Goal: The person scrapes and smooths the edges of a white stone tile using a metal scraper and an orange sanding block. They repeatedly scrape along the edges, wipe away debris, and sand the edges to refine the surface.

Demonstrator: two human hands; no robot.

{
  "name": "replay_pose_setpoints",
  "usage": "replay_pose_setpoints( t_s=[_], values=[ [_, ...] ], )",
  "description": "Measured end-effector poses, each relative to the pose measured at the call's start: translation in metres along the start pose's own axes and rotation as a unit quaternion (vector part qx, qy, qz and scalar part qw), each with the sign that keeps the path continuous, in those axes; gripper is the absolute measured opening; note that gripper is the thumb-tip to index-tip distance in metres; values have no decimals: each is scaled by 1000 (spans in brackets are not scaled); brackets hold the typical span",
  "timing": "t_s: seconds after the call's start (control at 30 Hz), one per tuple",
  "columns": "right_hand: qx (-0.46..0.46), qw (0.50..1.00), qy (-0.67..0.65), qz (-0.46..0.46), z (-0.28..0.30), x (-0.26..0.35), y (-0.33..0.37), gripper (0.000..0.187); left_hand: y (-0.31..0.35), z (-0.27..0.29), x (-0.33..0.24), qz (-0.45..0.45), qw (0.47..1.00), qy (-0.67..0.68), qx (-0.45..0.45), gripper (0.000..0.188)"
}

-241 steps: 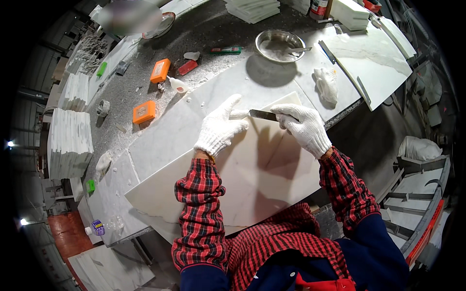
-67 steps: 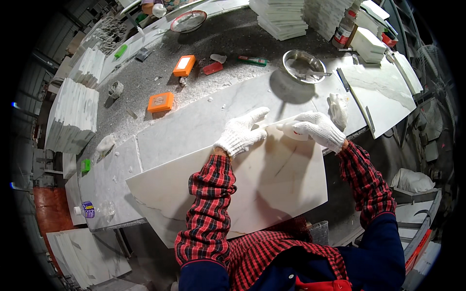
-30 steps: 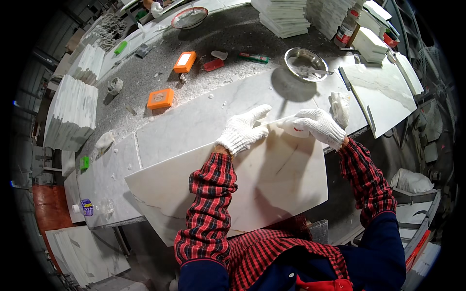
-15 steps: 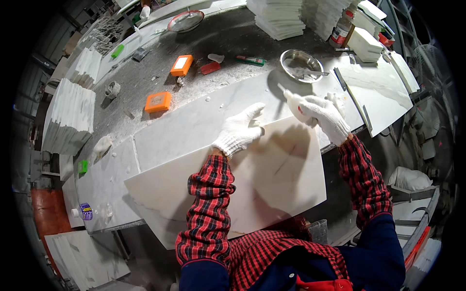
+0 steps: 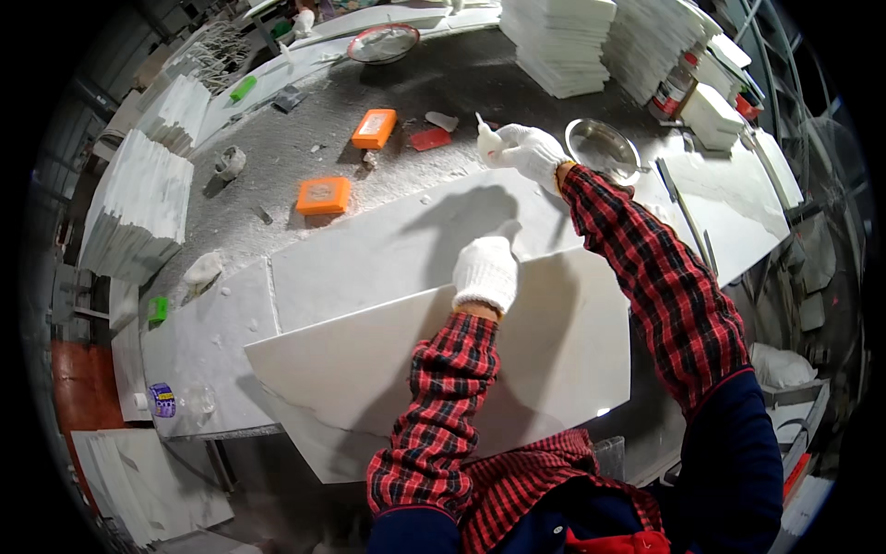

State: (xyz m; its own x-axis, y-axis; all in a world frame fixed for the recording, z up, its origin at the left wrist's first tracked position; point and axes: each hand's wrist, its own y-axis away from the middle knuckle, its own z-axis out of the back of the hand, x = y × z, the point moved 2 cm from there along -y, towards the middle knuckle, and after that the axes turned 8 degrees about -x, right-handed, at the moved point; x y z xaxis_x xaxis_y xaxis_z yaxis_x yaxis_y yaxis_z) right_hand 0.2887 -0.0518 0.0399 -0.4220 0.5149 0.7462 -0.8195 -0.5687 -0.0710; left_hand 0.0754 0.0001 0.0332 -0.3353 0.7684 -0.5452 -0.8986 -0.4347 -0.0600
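A pale veined marble slab slants up in front of me, its far edge raised over the work surface. My left hand, in a white knitted glove, grips that far edge; its fingertips are mostly hidden. Farther off and to the right, my right hand, gloved the same way, holds a small white squeeze bottle with its thin nozzle pointing up. The bottle is above the dusty part of the bench. Beneath both hands lies a flat white marble strip on the bench.
A steel bowl stands right of my right hand. Two orange blocks and a red block lie on the dusty bench. Stacks of white tiles rise at left and far right. A purple-labelled bottle lies front left.
My right hand has carried the squeeze bottle left and away from me. My left hand has changed from spread fingers to a grip on the slab's edge, and shifted slightly right.
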Motion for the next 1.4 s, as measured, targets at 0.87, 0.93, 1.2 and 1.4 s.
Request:
replay_pose_setpoints(
  t_s=[0.87, 0.93, 1.2, 1.4],
  values=[
    [-90, 987, 10, 134, 75, -1, 31, 46, -1, -2, 13, 23, 999, -1, 43, 37],
    [-150, 980, 52, 118, 116, -18, 68, 39, -1, -10, 13, -42, 999, 22, -21, 34],
    [-295, 947, 59, -110, 150, -67, 173, 44, -3, -4, 5, 19, 999, 15, 31, 39],
    [-268, 950, 163, -3, 110, -57, 135, 60, -3, 0, 7, 23, 999, 7, 30, 40]
  ],
)
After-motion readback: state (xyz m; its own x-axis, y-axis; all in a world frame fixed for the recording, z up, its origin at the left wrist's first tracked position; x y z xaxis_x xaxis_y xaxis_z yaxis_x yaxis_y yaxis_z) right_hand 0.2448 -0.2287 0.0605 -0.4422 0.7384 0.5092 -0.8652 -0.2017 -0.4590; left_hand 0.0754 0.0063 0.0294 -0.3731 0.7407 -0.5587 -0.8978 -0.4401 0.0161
